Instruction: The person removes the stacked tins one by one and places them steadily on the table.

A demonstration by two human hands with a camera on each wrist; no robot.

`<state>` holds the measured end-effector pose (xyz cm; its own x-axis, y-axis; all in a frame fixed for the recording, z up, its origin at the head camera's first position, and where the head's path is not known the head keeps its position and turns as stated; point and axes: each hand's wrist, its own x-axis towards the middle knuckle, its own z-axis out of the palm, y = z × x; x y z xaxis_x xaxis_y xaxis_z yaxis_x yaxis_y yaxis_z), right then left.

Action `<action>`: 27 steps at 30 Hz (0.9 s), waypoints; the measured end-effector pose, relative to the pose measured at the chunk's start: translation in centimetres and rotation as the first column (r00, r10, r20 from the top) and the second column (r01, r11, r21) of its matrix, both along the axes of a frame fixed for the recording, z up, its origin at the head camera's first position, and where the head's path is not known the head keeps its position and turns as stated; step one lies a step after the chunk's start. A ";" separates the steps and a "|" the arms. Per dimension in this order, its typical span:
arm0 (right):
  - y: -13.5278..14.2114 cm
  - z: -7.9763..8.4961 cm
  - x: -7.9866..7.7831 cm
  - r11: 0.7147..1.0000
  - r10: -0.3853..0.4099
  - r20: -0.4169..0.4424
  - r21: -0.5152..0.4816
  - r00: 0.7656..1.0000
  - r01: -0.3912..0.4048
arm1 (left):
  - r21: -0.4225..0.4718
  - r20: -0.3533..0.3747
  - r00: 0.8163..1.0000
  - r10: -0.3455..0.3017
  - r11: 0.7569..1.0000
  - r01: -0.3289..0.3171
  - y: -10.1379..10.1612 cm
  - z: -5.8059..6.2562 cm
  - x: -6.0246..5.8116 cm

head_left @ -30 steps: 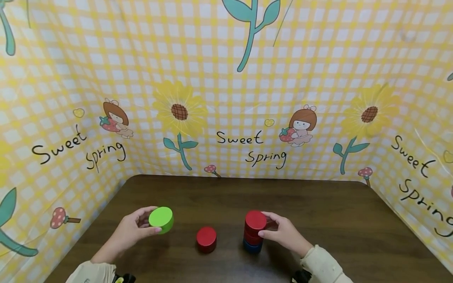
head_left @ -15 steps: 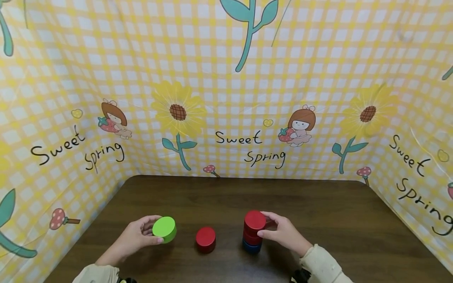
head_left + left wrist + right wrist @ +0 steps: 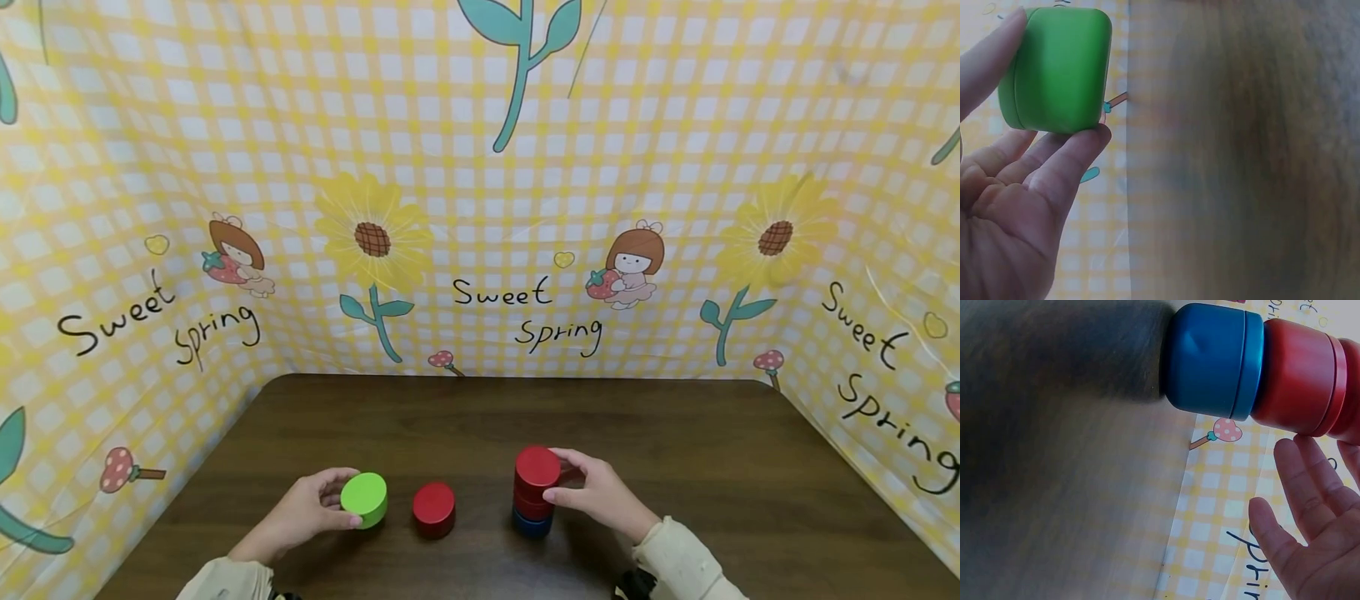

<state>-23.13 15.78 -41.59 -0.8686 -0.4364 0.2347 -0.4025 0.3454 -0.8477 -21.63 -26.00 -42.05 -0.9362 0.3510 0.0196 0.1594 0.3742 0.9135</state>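
My left hand (image 3: pixel 307 510) holds a round green lidded tin (image 3: pixel 364 498) between thumb and fingers. In the left wrist view, background shows between the green tin (image 3: pixel 1060 69) and the dark tabletop, so it hangs just above the wood. To its right, a short red tin (image 3: pixel 434 508) stands on the table. Farther right rises a stack: a blue tin (image 3: pixel 532 522) at the bottom, a red tin (image 3: pixel 533 502) in the middle, another red tin (image 3: pixel 537 468) on top. My right hand (image 3: pixel 603 493) grips the top red tin from the right. Its lower fingers touch the middle tin in the right wrist view.
The dark wooden table (image 3: pixel 450 417) has rounded far corners. A yellow checked cloth (image 3: pixel 480 208) with flowers, lettering and cartoon figures hangs behind it and along both sides.
My left hand has moved right and toward me, lowering the green tin beside the lone red one. The right hand and the stack have stayed in place.
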 end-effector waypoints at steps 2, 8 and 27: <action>0.0 0.0 0.0 1.000 -0.001 0.002 0.002 1.000 0.001 | -0.012 -0.002 1.000 -0.007 1.000 0.007 0.2 -0.1 -0.1; 0.0 -0.1 -0.1 1.000 -0.004 -0.003 0.004 1.000 0.004 | -0.024 0.028 0.999 -0.029 0.999 0.030 0.5 -0.3 -0.5; 0.0 -0.3 -0.2 1.000 -0.003 -0.014 0.004 1.000 0.003 | 0.017 0.077 0.993 -0.092 0.996 0.090 1.4 -1.0 -1.2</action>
<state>-23.34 15.78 -41.94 -0.8665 -0.4348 0.2453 -0.4135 0.3498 -0.8406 -22.80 -24.63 -43.02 -0.8992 0.4350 -0.0467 0.1205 0.3489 0.9294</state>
